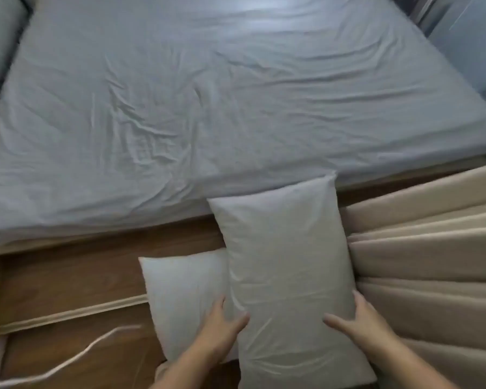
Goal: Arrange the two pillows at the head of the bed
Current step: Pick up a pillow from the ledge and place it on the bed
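The larger pillow (pixel 286 270) is held lengthwise off the near edge of the bed (pixel 208 102), its far end over the mattress edge, with the left hand (pixel 222 329) and right hand (pixel 359 324) gripping its sides, fingers clamped on the fabric. The second pillow (pixel 185 299) lies just left of it, partly underneath, on the wooden floor (pixel 82 284) beside the bed, and beige padded panels (pixel 427 262) stand on the pillow's right
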`<state>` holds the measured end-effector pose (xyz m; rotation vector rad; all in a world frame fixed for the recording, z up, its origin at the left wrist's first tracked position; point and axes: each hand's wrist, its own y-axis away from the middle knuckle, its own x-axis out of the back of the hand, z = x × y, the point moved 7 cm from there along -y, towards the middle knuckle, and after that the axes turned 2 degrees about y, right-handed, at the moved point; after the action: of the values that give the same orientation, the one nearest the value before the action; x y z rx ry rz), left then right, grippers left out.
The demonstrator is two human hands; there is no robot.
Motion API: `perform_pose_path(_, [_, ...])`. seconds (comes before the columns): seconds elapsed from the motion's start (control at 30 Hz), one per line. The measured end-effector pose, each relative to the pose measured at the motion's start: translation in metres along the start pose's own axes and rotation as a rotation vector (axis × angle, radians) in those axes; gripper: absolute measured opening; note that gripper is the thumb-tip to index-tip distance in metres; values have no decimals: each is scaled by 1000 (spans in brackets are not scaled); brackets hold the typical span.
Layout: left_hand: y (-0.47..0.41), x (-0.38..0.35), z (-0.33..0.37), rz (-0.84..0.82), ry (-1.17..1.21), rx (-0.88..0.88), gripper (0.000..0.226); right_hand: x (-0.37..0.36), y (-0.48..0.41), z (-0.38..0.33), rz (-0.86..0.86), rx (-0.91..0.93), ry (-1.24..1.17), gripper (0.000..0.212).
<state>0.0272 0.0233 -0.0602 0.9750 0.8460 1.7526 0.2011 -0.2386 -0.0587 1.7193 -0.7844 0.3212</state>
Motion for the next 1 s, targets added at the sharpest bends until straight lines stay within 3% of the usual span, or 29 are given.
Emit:
perform_pose_path(0.13, [-118,-72,-11,-48,-14,-65,132,-26,-116,15,105,-44,-76,148])
perform_pose_path(0.23, [-181,-110,-30,96,-54,-106,139,-63,-181,35,206,-43,-106,147])
perform_pose_path(0.3, [-202,-119,-31,238,-128,-177,115,-79,-202,39,332,-20,-105,129])
perform_pose_path(0.43, [-201,-102,-11,394,-245,-303,40,-89,-187,14,502,-48,-110,79])
perform_pose_path(0.53, [-160,-66,12,385,-138,-317,29,-63,-136,-32,547,15,-104,58])
perform_pose_path(0.7, [-65,39,101,426,25,-352,32,31,-35,-156,570,126,-116,43])
perform_pose_path(0.87, [44,187,255,560,19,-553,39,152,60,-344,627,314,-173,43])
perform_pose_path(1.0, [118,333,425,702,13,-654,52,283,108,-538,614,460,-204,71])
